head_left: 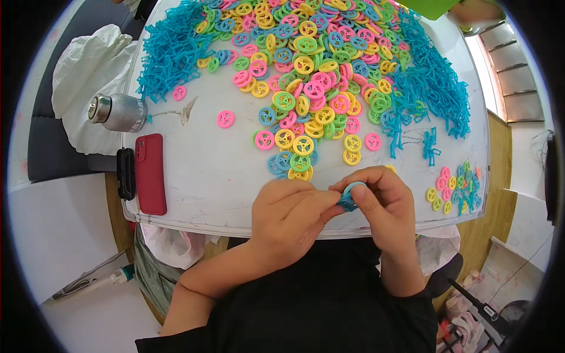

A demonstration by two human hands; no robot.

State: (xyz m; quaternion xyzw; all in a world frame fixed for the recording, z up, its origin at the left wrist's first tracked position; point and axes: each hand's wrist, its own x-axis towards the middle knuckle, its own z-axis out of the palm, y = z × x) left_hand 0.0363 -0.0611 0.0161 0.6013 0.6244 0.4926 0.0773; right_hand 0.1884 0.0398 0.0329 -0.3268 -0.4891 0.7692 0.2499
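Observation:
My left hand (288,215) and my right hand (385,203) meet at the table's near edge. Pinched in my right fingers is a pale blue plastic wheel (354,186). Against it sits a teal plastic frame piece (347,202), gripped by my left fingers, which partly hide it. Whether the two parts are joined cannot be made out. Just beyond my hands spreads a big heap of spoked toy wheels (313,89) in pink, yellow, green and blue. A yellow wheel (351,157) lies closest to my right fingers.
Teal frame pieces are heaped at the left (170,53) and right (438,76) of the white table (200,170). Wheels with teal parts (456,188) form a small group near the right edge. At left are a bottle (120,112) and a red phone (151,173).

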